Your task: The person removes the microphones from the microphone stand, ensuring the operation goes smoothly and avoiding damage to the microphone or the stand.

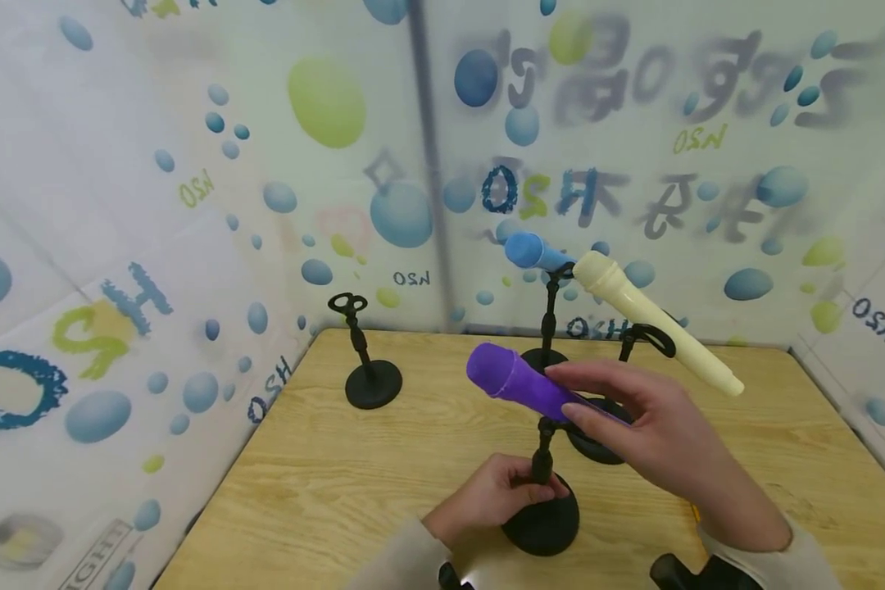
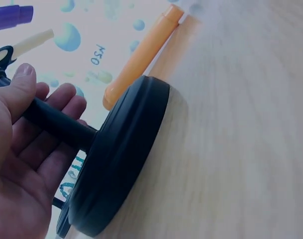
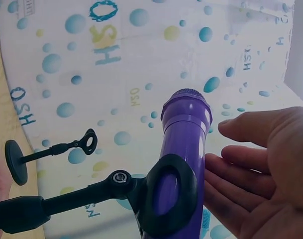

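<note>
A purple microphone sits in the clip of a black microphone stand near the front of the table. My left hand grips this stand's stem low down, just above its round base; in the left wrist view the thumb and fingers lie on either side of the stem. Over the microphone's body is my right hand. In the right wrist view its fingers are relaxed against or close beside the microphone, and the thumb is apart from it. The clip's ring shows around the microphone there.
Behind stand a blue microphone and a cream microphone, each in a black stand. A bare stand is at the back left. An orange microphone lies on the table. Patterned curtains surround the table.
</note>
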A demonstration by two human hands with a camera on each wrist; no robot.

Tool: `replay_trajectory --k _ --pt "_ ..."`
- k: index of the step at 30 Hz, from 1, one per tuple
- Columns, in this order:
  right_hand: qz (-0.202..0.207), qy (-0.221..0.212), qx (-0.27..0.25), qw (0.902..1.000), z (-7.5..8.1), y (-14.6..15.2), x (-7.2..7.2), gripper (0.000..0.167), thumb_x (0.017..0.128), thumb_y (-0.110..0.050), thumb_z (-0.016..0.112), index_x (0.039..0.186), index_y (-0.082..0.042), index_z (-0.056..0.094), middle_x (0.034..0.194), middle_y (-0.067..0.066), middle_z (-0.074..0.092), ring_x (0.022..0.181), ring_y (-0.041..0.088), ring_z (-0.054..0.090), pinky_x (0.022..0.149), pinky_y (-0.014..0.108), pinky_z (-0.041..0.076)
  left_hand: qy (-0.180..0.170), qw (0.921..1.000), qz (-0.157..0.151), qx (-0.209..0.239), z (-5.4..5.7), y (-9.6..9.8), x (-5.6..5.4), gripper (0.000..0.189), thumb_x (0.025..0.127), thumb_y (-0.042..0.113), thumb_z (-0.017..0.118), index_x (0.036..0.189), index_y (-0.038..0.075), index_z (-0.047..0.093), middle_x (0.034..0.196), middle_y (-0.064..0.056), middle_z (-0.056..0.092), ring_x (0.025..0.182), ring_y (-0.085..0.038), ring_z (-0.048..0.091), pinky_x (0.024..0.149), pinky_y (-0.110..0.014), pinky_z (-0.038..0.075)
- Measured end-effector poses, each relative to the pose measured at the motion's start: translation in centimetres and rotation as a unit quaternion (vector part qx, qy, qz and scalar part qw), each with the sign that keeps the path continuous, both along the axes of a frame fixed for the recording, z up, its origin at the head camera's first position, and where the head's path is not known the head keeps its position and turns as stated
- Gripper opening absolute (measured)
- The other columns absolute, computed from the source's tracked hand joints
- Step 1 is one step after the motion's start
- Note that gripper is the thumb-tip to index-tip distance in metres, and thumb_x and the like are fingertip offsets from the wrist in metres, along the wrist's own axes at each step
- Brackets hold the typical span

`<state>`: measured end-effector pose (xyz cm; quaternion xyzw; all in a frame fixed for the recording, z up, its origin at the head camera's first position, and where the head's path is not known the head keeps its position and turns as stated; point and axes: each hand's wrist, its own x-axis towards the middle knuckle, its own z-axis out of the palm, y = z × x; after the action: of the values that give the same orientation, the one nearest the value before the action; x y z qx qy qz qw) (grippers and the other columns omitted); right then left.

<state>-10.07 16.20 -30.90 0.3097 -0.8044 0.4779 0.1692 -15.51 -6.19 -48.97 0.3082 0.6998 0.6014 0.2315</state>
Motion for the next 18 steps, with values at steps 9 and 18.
replay_trajectory --k 9,18 --pt "0.001 -0.014 0.039 0.9991 0.7 -0.8 -0.6 0.041 0.095 -0.007 0.083 0.134 -0.016 0.075 0.133 0.007 0.077 0.118 0.019 0.075 0.092 0.023 0.062 0.006 0.9995 0.029 0.010 0.1 0.2 0.7 0.019 0.107 0.011 0.068 0.117 -0.002 0.078 0.121 -0.025 0.078 0.112 -0.002 0.075 0.101 -0.020 0.057" --pt "-0.013 -0.033 0.077 0.9964 0.9 -1.8 -1.2 0.041 0.094 -0.018 0.086 0.133 -0.012 0.075 0.133 0.013 0.076 0.114 0.034 0.076 0.084 0.049 0.067 0.001 0.9995 0.027 0.014 -0.1 0.1 0.7 0.021 0.108 0.011 0.066 0.119 -0.003 0.076 0.122 -0.026 0.077 0.113 -0.001 0.074 0.104 -0.020 0.055"
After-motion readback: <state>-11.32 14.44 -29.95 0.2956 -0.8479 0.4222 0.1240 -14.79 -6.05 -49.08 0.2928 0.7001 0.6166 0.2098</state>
